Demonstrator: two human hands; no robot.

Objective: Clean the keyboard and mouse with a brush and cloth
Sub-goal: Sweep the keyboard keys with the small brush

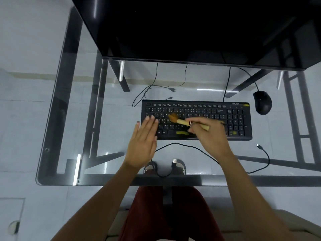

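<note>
While our right hand (207, 132) clamps its fingers on the brush (184, 121), bristles touch the keyboard (239, 119) (left-centre keys); our left hand (143, 141) rests flat, fingers together; the mouse (262, 102) sits right.

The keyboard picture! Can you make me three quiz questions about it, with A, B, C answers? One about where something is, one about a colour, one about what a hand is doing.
1. Where is the mouse?
A. Right of the keyboard
B. On the keyboard
C. In the left hand

2. What colour is the keyboard?
A. White
B. Black
C. Red

3. What is the right hand doing?
A. Resting flat and open
B. Holding the mouse
C. Gripping the brush

Answers: 1 A, the mouse sits on the glass desk past the keyboard's right end. 2 B, its body and keys are black. 3 C, fingers wrap the handle, bristles over the keys.
</note>
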